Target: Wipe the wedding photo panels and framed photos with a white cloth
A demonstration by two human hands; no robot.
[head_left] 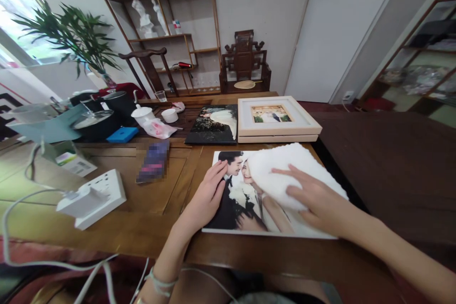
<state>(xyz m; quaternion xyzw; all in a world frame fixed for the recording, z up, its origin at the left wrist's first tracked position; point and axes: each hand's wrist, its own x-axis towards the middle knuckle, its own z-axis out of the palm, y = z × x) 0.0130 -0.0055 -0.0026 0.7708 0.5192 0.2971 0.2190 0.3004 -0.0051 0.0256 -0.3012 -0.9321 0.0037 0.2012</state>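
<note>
A large wedding photo print lies flat near the front edge of the wooden table. My left hand rests flat on the print's left side, fingers stretched out. My right hand presses a white cloth onto the print's upper right part, fingers spread flat over the cloth. The cloth hides the right half of the picture.
Behind the print lie a dark photo panel and a white framed photo. A white power strip with cables sits at the left, with a blurred phone, a blue box, pots and cups farther back. Shelves and a plant stand behind.
</note>
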